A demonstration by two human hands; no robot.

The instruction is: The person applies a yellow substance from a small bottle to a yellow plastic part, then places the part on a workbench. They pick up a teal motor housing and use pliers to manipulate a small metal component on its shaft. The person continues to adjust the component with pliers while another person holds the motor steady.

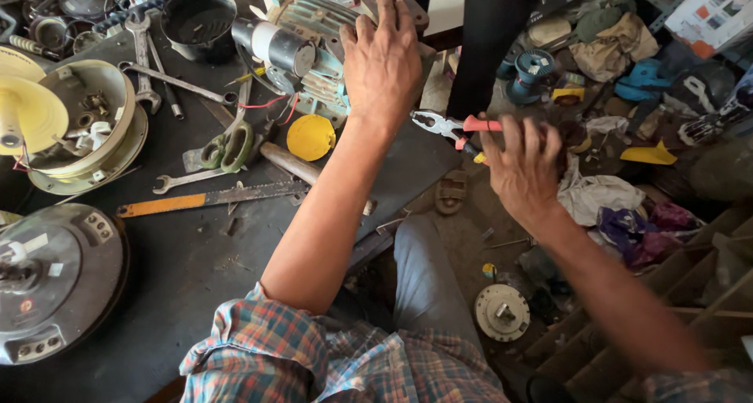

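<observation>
We're looking down on a crowded dark tabletop (196, 269), and the left hand (383, 62) sits at the upper middle of the frame, fingers spread wide and pressed flat over the top of the pale green motor (310, 54). It holds nothing between the fingers; it just bears down on the housing. The motor lies near the tabletop's far edge, its grey cylinder end pointing to the upper left.

Over at right of centre, off the tabletop's edge, our right hand (522, 164) is wrapped tight around the red handles of the pliers (447, 125). Their long axis runs almost level across the frame, with the metal nose pointing left, toward the motor and the left wrist. So the nose lies just beside the motor's lower right flank, apart from it, with a narrow gap between. We can't tell whether the nose itself is parted or closed.

The left hand is the one on the motor; the right hangs out over the cluttered floor (471, 222).
</observation>
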